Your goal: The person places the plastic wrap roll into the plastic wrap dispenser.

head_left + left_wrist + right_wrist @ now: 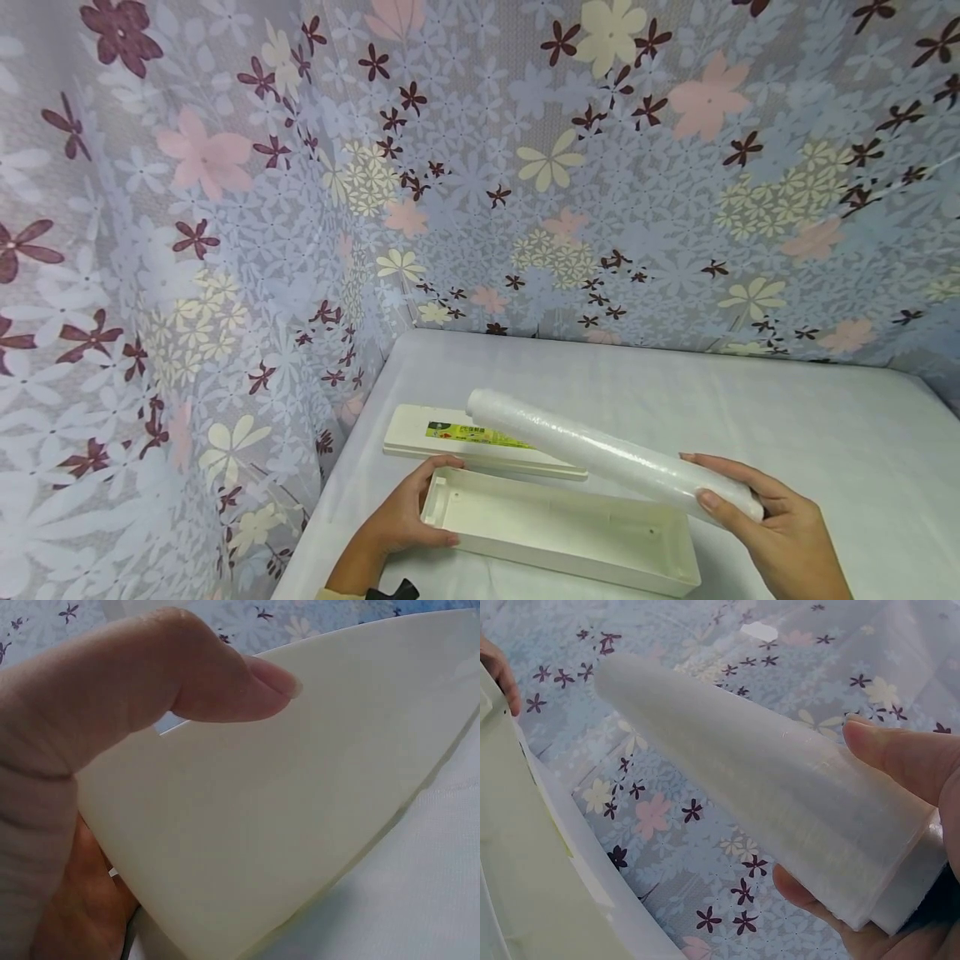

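My right hand (780, 521) grips the near end of a roll of clear plastic wrap (600, 446), thumb on one side and fingers on the other. The roll slants up to the left over a long cream plastic box (555, 521), whose inside shows bare. In the right wrist view the roll (757, 772) has its core poking out at the gripped end. My left hand (408, 512) holds the box by its left end, the thumb over the front wall and the fingers behind. The left wrist view shows that thumb against the box's outer wall (285, 802).
Behind the box lies its long cream lid (420, 437) with a green and yellow label (465, 433), partly covered by the roll. Everything rests on a white-covered table (825, 433). A flowered curtain (487, 208) hangs along the back and left sides.
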Demonstrator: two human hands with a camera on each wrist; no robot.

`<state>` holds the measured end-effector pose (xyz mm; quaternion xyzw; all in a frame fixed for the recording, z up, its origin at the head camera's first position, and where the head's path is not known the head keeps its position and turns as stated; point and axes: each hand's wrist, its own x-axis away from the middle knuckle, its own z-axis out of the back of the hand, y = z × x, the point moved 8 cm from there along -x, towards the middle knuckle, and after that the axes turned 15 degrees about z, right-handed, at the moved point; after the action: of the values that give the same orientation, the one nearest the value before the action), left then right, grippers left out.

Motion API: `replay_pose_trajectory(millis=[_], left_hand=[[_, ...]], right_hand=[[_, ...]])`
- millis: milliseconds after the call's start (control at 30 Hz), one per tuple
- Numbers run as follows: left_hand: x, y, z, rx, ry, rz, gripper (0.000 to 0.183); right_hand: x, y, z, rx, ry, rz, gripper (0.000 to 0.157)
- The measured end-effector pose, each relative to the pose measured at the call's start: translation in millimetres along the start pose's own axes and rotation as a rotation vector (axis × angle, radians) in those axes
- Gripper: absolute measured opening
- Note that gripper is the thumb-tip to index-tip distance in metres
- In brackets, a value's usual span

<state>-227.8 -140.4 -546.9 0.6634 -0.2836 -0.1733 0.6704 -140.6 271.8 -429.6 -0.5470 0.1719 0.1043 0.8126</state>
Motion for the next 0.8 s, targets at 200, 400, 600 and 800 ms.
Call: replay_pose_trajectory(millis=[200,400,600,800], left_hand=[[0.2,0.3,-0.3,0.003,-0.002,-0.011,0.102],[0.3,0.5,0.2,-0.003,0.002,-0.022,0.101],[0.9,0.7,0.4,-0.017,0.003,-0.038,0.099],[0.4,1.5,1.7,-0.049,0.020,-0.038,0.099]], right_hand=[[-1,3,-6.0,-0.207,-0.002,0.018,0.044],[-1,6,-7.6,-0.222,-0.006,-0.002,0.045],[-1,10,-11.7,-0.201,-0.011,-0.026,0.046],[-2,12,-15.8,-0.237,-0.045,-0.008,0.043]])
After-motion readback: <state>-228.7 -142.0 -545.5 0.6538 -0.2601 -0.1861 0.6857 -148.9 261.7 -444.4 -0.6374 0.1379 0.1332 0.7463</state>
